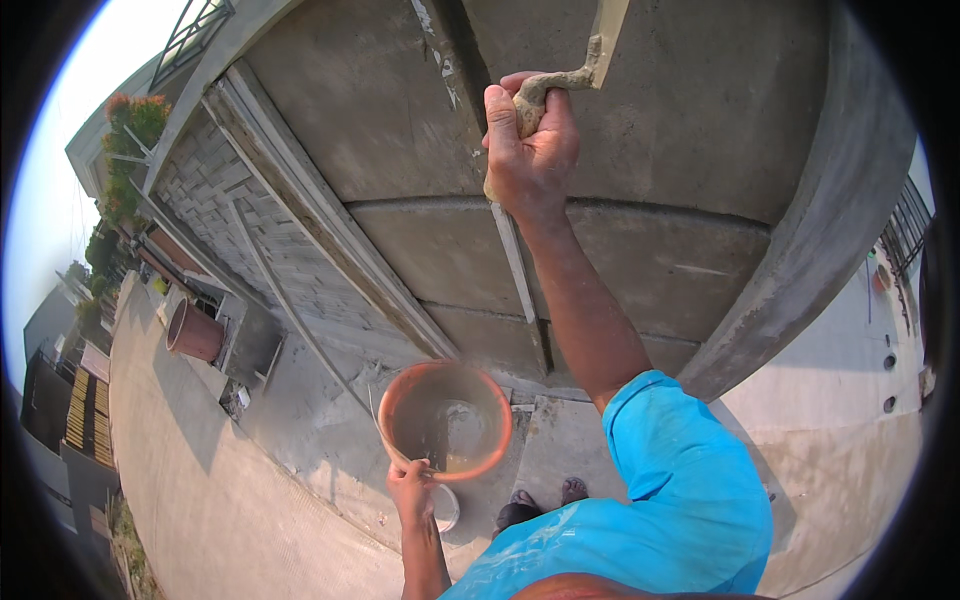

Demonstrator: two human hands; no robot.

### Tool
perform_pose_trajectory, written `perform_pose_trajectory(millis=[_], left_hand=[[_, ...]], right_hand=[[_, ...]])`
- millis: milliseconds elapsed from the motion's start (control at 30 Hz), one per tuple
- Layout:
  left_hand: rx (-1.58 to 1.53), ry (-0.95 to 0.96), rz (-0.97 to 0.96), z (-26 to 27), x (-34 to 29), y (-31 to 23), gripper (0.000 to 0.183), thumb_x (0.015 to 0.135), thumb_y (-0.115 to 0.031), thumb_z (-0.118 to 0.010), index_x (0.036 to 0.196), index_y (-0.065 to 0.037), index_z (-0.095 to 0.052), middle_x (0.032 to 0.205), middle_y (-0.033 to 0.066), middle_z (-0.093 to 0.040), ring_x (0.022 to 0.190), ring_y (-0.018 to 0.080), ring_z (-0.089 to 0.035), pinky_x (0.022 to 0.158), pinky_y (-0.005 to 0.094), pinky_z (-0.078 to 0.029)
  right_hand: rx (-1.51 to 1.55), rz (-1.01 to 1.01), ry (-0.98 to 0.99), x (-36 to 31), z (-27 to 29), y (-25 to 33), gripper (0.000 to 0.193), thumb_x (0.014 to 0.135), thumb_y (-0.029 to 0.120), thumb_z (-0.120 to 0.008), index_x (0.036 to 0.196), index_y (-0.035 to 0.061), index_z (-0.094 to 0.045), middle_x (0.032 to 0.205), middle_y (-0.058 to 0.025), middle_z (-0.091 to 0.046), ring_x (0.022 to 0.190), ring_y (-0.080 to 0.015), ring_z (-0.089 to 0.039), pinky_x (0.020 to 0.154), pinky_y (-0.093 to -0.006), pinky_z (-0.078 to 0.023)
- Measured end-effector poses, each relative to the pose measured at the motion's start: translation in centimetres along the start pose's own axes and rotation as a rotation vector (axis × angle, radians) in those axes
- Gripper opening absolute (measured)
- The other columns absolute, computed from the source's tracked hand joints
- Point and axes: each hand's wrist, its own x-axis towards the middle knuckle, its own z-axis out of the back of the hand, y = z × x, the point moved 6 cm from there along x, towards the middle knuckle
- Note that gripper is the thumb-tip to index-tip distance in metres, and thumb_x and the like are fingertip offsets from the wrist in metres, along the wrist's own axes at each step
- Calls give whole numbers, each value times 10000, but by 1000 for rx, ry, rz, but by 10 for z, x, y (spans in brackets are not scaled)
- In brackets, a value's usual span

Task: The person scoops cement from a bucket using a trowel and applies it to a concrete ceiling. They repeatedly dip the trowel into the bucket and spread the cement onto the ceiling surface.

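My right hand point(535, 150) is raised against the grey plastered wall point(640, 130), its fingers wrapped round the mortar-crusted handle of a trowel point(608, 45). The flat blade reaches up to the top edge of the view, partly cut off. Lower down, my left hand point(411, 492) grips the near rim of an orange bucket point(507, 425). Inside it lies a grey, wet-looking mix point(462, 430). A small white container point(446, 508) shows partly from beneath the bucket, beside my left wrist.
Grooves divide the wall, and a narrow upright strip point(515, 262) runs down its middle. Long pale boards point(320, 225) lean at the left beside a thin pole point(290, 305). A terracotta pot point(195, 333) stands further left. My feet point(545, 497) are on concrete paving.
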Motion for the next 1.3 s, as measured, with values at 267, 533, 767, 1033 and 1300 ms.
perform_pose_trajectory(millis=[267, 533, 767, 1033, 1300], left_hand=[[-13, 26, -28, 4, 9, -14, 203, 788, 19, -646, 985, -11, -607, 781, 32, -601, 589, 117, -586, 466, 253, -501], [-21, 50, -39, -28, 9, -34, 191, 799, 7, -647, 984, -25, -612, 800, 34, -621, 575, 104, -577, 445, 230, -460], [29, 246, -95, -80, 10, -36, 110, 839, 5, -687, 908, -29, -608, 819, -5, -628, 667, 71, -567, 586, 235, -458], [245, 408, -256, -101, -1, -29, 111, 872, 4, -668, 980, 6, -640, 912, 17, -654, 826, 84, -591, 776, 237, -467], [318, 490, -349, -105, 2, -21, 215, 848, 27, -655, 1060, 61, -635, 1057, 81, -663, 920, 103, -601, 862, 248, -451]], right_hand=[[-751, 74, 112, 60, -61, -71, 270, 917, 327, -644, 1020, 79, -617, 791, -145, -685, 786, -391, -686, 673, -513, -525], [-391, -310, 736, -146, 33, -38, 205, 913, 245, -680, 930, 44, -644, 727, -103, -640, 638, -242, -637, 611, -399, -494], [-659, -1376, 1348, -302, 150, -23, 426, 915, 402, -622, 907, -24, -616, 769, -120, -625, 621, -225, -672, 648, -399, -517], [-500, -1523, 1365, -372, 152, -34, 352, 948, 350, -622, 871, 10, -577, 661, -36, -561, 495, -130, -568, 479, -298, -459], [230, -2172, 938, -397, 157, -23, 266, 957, 338, -585, 870, 90, -544, 637, 11, -512, 469, -103, -526, 425, -302, -439]])
